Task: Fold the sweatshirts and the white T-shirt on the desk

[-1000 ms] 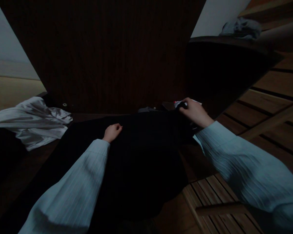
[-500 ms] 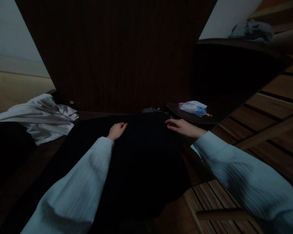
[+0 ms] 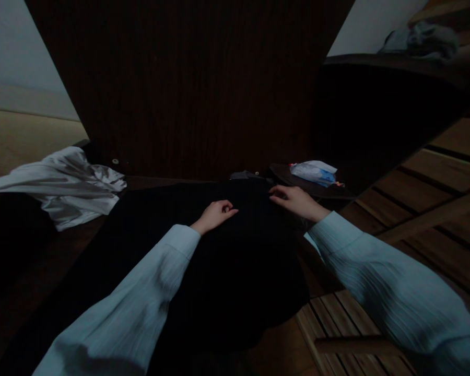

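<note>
A black garment [image 3: 203, 261] lies spread over a dark wooden surface [image 3: 62, 250] in front of me. My left hand [image 3: 215, 214] rests on its upper middle with the fingers curled in. My right hand [image 3: 295, 201] lies on the garment's upper right edge, its fingers bent and pinching at the cloth. Both arms wear pale blue sleeves. A small white and blue plastic packet [image 3: 313, 172] sits on a dark round dish [image 3: 297, 185] just beyond my right hand.
A crumpled white shirt [image 3: 66, 183] lies at the left. A tall dark wooden panel [image 3: 188, 89] stands behind the garment. Slatted wooden boards [image 3: 423, 193] run along the right, with a grey bundle of cloth [image 3: 423, 39] at the top right.
My right hand has let go of the packet, left it on the dish and come down to the garment's edge. My left hand has slid right along the cloth.
</note>
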`<move>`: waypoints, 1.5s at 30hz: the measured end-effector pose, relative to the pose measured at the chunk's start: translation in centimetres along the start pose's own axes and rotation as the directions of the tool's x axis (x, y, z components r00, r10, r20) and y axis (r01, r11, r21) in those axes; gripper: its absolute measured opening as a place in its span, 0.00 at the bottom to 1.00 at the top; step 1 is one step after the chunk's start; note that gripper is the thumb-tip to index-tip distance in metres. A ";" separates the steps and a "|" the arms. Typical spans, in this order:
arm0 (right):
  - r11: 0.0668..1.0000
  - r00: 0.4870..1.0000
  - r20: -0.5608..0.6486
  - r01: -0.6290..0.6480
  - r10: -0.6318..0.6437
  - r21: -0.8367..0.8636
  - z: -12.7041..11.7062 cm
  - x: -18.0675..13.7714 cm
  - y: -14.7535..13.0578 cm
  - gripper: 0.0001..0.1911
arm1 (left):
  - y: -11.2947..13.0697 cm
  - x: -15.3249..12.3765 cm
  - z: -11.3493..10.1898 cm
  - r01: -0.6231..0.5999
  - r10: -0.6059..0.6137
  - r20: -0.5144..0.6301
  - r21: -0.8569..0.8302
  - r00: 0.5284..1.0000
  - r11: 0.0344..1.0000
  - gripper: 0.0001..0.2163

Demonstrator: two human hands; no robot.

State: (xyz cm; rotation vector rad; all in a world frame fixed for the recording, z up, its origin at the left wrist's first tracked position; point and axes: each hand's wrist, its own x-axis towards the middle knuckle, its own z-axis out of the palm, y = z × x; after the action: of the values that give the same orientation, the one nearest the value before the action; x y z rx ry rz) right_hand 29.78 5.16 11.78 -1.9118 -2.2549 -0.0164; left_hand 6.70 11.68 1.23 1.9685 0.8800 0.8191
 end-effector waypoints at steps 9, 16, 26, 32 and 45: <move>0.997 0.978 -0.201 -0.045 0.057 0.066 -0.5 0.5 1.4 0.11 | -0.7 -1.5 -1.2 0.343 -0.436 0.104 -0.785 0.894 0.516 0.09; 0.996 0.985 -0.162 -0.054 0.065 0.071 0.6 0.5 1.2 0.10 | -1.0 -1.3 -1.8 0.290 -0.334 0.168 -0.886 0.928 0.361 0.10; 0.985 0.984 -0.177 0.022 0.009 0.172 2.0 3.0 0.6 0.13 | -0.6 -1.6 -1.6 0.360 -0.361 0.166 -0.733 0.918 0.577 0.13; 0.979 0.978 -0.162 0.156 -0.134 0.130 3.1 5.9 0.0 0.18 | -1.1 -1.7 -2.1 0.393 -0.280 0.280 -0.730 0.918 0.560 0.17; 0.964 0.903 -0.430 0.122 -0.008 0.237 2.9 1.7 -3.2 0.13 | -0.3 -1.2 -0.9 0.329 -0.309 0.141 -0.604 0.941 0.726 0.13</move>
State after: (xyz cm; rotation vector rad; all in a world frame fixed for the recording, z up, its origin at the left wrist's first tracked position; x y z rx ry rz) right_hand 25.98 6.61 9.57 -1.5197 -1.9178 -0.1296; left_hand 5.27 11.25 1.12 1.1982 0.7707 0.7463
